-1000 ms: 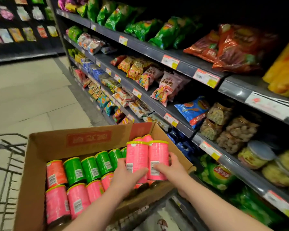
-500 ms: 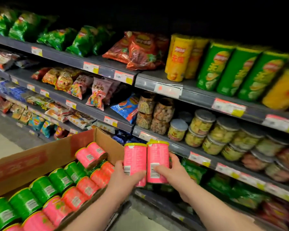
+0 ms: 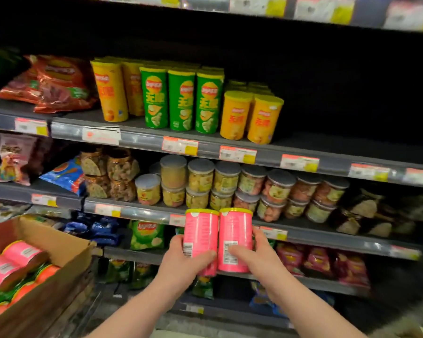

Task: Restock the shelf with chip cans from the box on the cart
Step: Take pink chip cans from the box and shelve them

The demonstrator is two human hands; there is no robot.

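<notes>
Left hand (image 3: pixel 181 259) is gripping the left pink can (image 3: pixel 200 230), right hand (image 3: pixel 257 257) is gripping the right pink can (image 3: pixel 236 228). The 2 cans are standing upright, touching side by side, below the chip-can shelf (image 3: pixel 327 145). Box (image 3: pixel 59 237) is sitting lower left, well apart, holding more cans.

At your upper left lie red chip bags (image 3: pixel 59 86). Below them you see a pale printed snack bag (image 3: pixel 12 159) and a blue snack bag (image 3: pixel 64 175) tilted beside stacked jars of brown snacks (image 3: pixel 108 172). To their right, clear jars with grey lids (image 3: pixel 226 181) are stacked two high. Lower down, a green chip bag (image 3: pixel 147 234) stands beside dark blue packets (image 3: pixel 100 230), and magenta bags (image 3: pixel 315 261) sit at your lower right. Red-and-yellow price tags (image 3: pixel 180 145) run in rows across your view.
</notes>
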